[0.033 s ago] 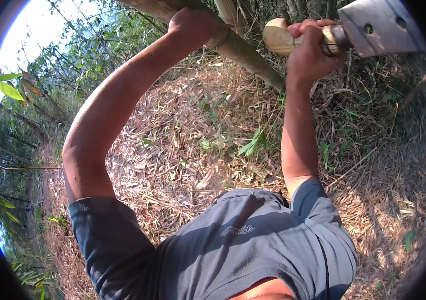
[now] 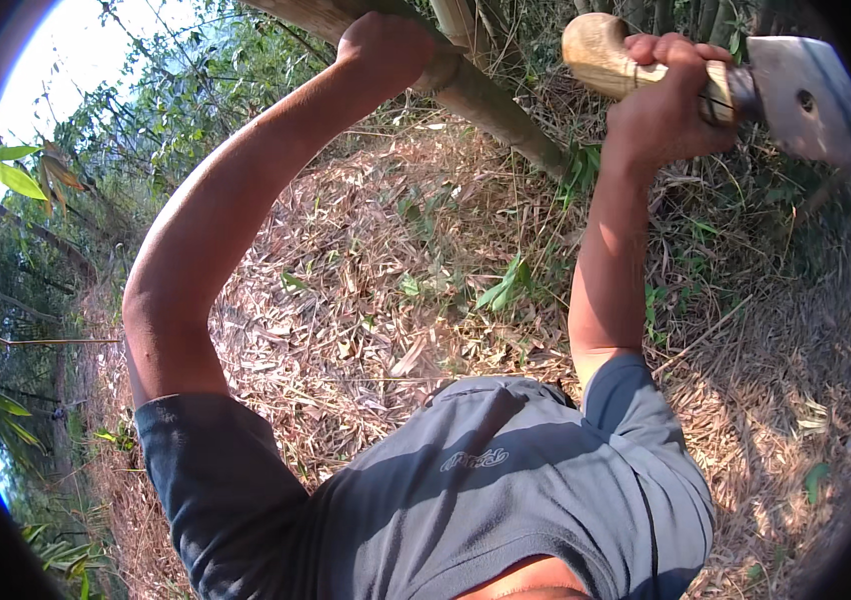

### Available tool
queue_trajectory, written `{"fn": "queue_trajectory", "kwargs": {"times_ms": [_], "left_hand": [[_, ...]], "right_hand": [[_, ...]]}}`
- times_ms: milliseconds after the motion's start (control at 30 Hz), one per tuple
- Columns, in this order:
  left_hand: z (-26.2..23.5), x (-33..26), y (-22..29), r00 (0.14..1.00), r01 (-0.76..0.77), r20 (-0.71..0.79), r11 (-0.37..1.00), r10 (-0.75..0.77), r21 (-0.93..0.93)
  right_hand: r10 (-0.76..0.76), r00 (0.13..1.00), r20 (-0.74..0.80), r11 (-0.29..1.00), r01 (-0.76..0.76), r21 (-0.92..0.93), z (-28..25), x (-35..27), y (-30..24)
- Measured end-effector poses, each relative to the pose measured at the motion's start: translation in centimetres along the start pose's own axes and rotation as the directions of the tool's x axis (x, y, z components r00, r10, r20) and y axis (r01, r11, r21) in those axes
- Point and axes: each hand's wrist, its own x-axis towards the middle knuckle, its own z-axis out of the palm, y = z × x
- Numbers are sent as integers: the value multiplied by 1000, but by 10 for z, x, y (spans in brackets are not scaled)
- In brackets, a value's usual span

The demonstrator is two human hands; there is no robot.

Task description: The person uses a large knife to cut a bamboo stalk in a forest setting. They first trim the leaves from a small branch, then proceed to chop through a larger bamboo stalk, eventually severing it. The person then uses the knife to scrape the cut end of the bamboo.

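My left hand (image 2: 386, 45) is raised and closed around a pale bamboo stalk (image 2: 506, 115) that slants down from the top edge toward the ground. My right hand (image 2: 666, 100) grips the light wooden handle (image 2: 596, 55) of a broad steel chopping knife (image 2: 806, 95), held up at the top right with the blade pointing right, apart from the stalk. My grey T-shirt (image 2: 506, 490) fills the bottom of the view.
Dry leaf litter (image 2: 376, 300) covers the ground, with small green shoots (image 2: 506, 285) in it. More bamboo stems (image 2: 646, 15) stand along the top. Leafy branches (image 2: 16, 180) and bright sky lie to the left.
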Motion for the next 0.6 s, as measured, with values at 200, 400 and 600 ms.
{"fn": "queue_trajectory", "kwargs": {"times_ms": [200,400,600], "left_hand": [[0,9,-5,972,-108,-204,992,120,69],[10,15,-1,998,-13,-67,999,16,37],[36,-8,-14,929,-44,-368,980,-32,-196]], "right_hand": [[433,897,-86,726,-403,-558,-2,-82,46],[908,418,37,393,-815,-425,-107,-178,143],[770,637,35,573,-667,-475,-100,-151,86]]}}
